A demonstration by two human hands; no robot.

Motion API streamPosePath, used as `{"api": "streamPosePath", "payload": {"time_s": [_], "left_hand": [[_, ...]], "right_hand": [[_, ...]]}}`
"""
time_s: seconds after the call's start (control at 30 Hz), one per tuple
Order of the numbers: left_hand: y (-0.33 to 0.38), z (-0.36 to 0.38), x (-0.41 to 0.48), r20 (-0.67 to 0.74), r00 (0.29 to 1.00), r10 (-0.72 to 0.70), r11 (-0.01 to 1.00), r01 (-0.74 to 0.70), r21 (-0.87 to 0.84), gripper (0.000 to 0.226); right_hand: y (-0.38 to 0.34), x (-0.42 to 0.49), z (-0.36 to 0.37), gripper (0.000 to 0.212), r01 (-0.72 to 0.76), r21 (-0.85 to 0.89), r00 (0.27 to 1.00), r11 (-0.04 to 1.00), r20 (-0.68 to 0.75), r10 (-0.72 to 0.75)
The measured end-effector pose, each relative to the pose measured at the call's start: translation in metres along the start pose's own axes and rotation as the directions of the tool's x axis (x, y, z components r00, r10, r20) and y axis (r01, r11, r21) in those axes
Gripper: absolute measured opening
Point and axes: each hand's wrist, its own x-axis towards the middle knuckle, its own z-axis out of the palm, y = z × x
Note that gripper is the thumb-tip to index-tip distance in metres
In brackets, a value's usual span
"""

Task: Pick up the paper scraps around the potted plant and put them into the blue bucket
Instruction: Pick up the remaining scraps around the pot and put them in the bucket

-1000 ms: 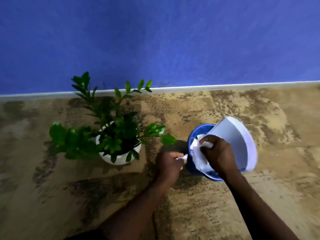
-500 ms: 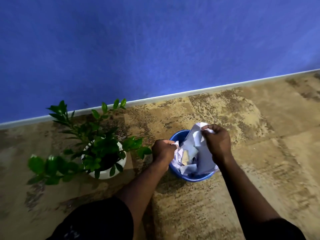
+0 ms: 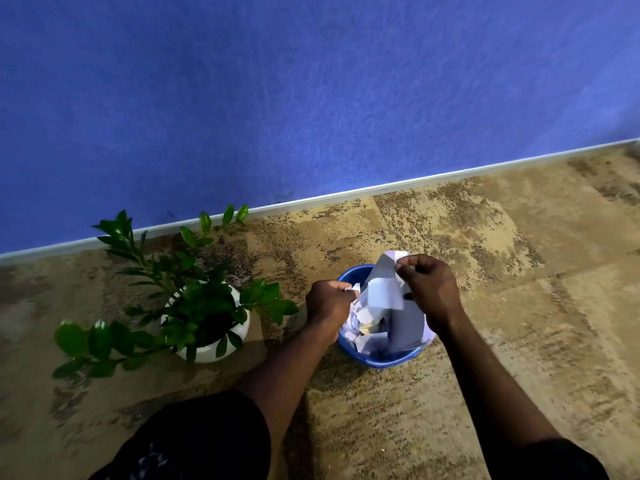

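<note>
The mottled brown floor [image 3: 519, 278] is carrying everything here, running up to the blue wall [image 3: 311, 98]. The potted plant [image 3: 201, 299] is standing on the left in its white pot [image 3: 207, 353], with its leaves reaching toward the blue bucket [image 3: 381, 362]. The bucket is sitting just beside the plant on the right, directly under the two arms.

A large paper sheet [image 3: 384, 289] is sticking up out of the bucket. Its long axis is running near upright and leaning a little toward the wall, and its lower end is resting among the paper scraps [image 3: 356, 322] already inside.

The right hand [image 3: 429, 289] is pinching the sheet's top edge above the far rim. The left hand [image 3: 327, 303] is curling round a small scrap [image 3: 354, 288] at the left rim.

The way in is looking to be straight down along the sheet's length. By my judgement the right hand, holding its upper end, is the one placed to press it home.
</note>
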Motion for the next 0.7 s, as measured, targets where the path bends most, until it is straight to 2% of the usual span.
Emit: {"api": "streamPosePath", "payload": {"time_s": [0.27, 0.47, 0.63, 0.7], "left_hand": [[-0.006, 0.009, -0.002, 0.021, 1.0, 0.009, 1.0, -0.008, -0.03, 0.027], [-0.013, 0.018, 0.0, 0.049, 0.998, -0.031, 0.996, 0.035, -0.079, 0.024], [-0.014, 0.023, 0.004, 0.06, 0.995, -0.082, 0.986, 0.089, -0.144, 0.011], [-0.015, 0.025, 0.006, 0.066, 0.992, -0.108, 0.977, 0.118, -0.176, 0.022]], "right_hand": [[0.011, 0.0, -0.003, 0.013, -0.001, -0.075, 0.997, 0.997, -0.077, -0.005], [0.012, -0.008, -0.003, 0.029, -0.031, -0.119, 0.999, 0.992, -0.016, 0.029], [0.016, -0.012, -0.005, 0.023, -0.041, -0.134, 0.999, 0.99, -0.027, 0.038], [0.017, -0.014, -0.004, 0.017, -0.042, -0.148, 0.999, 0.988, 0.0, 0.042]]}}
